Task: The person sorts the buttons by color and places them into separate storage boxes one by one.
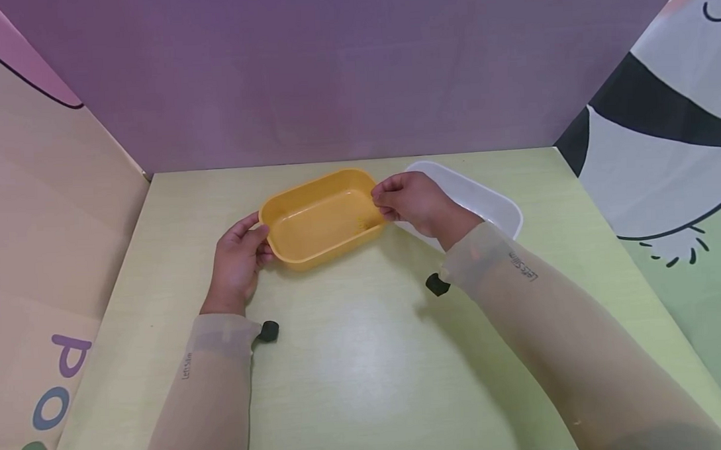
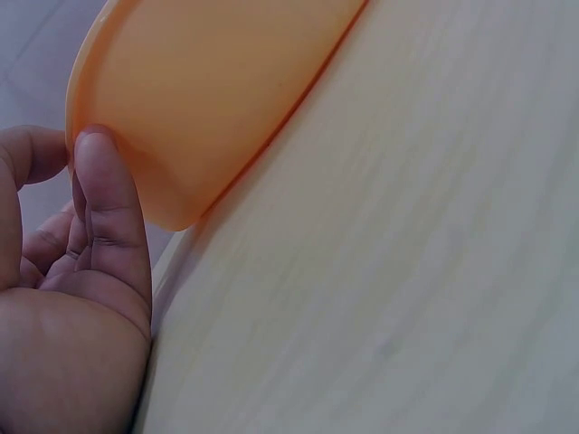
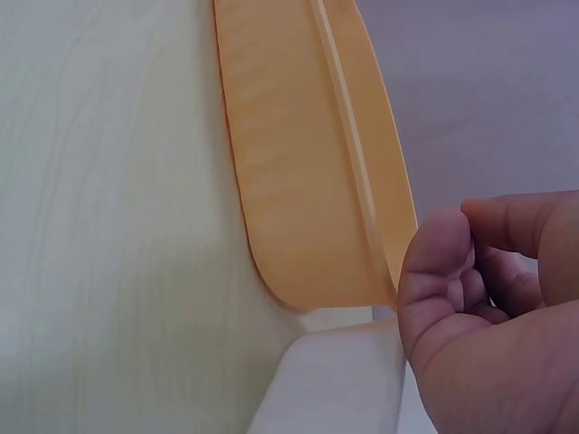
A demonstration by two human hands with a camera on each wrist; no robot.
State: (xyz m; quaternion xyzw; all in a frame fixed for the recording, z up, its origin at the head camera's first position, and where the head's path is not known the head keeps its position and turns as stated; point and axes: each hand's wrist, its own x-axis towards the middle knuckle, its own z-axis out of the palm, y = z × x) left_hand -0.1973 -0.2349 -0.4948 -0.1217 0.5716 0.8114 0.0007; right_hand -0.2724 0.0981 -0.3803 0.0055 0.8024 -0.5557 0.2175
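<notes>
A shallow yellow rectangular tray point(image 1: 319, 223) with rounded corners sits toward the table's back, its right end turned slightly away. My left hand point(image 1: 238, 262) pinches its left end; the left wrist view shows the thumb point(image 2: 113, 217) over the wall and the other fingers outside it. My right hand point(image 1: 413, 203) grips the right end at the rim, thumb and fingers curled together. In the right wrist view the thumb point(image 3: 439, 262) hides that end of the tray. Inside the tray near there is a small speckled yellow patch point(image 1: 362, 223), too unclear to identify.
A white tray point(image 1: 491, 204) lies beside the yellow one, partly covered by my right hand and forearm. A purple wall point(image 1: 343, 80) rises behind the pale wood-look table point(image 1: 342, 371). Printed panels stand at left and right.
</notes>
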